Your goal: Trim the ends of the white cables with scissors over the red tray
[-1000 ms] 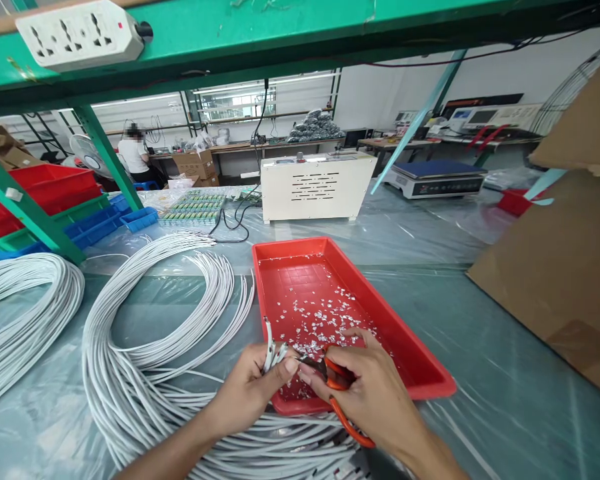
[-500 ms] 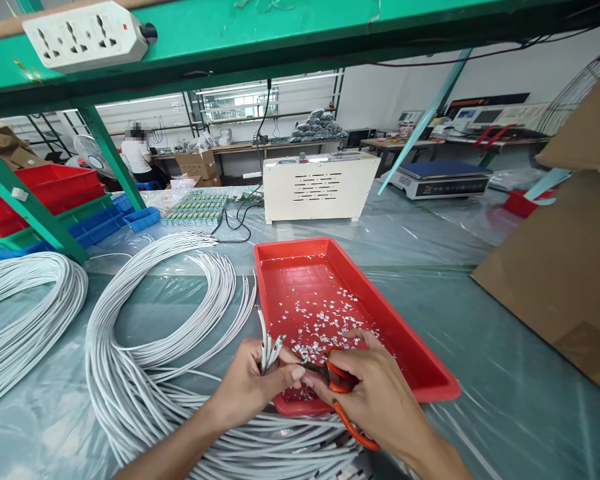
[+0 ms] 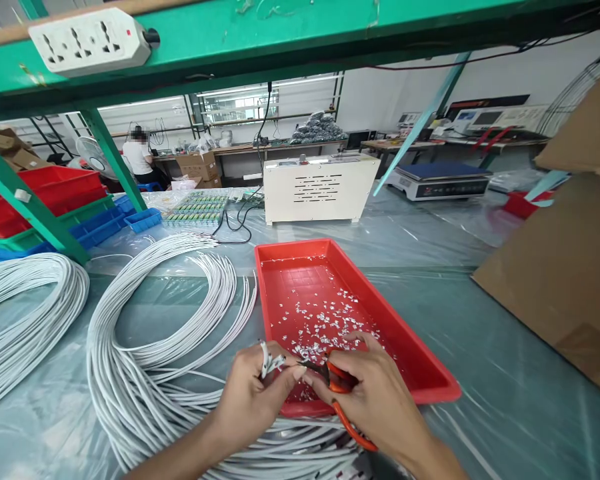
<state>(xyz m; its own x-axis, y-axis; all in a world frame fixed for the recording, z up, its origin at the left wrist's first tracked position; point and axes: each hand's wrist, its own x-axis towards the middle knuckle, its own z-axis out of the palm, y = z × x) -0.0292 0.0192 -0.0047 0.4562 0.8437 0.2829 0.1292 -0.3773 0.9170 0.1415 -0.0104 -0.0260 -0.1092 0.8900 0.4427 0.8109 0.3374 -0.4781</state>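
My left hand (image 3: pixel 255 393) is closed around a small bunch of white cables (image 3: pixel 270 361), whose ends poke up between thumb and fingers. Orange-handled scissors (image 3: pixel 347 420) are held in my right hand (image 3: pixel 380 393); their dark blades reach to my left thumb tip. Both hands meet over the near end of a red tray (image 3: pixel 300 273) strewn with small white and silvery scraps (image 3: pixel 325 323). Left of the tray lies a large coil of white cables (image 3: pixel 115 373), which runs on beneath my forearms. What lies between the blades is too small to tell.
Another cable coil (image 3: pixel 55 293) lies at far left, near stacked bins (image 3: pixel 55 190). Behind the tray stand a cream metal box (image 3: pixel 317 190) and a scale (image 3: pixel 440 180). Cardboard (image 3: pixel 555 280) is at right. A green beam (image 3: pixel 280 33) crosses overhead. A person (image 3: pixel 139 157) sits far back.
The cable ends in my left hand have dropped lower and sit closer to the fingers. My left hand has turned slightly; my right hand and the scissors have barely moved.
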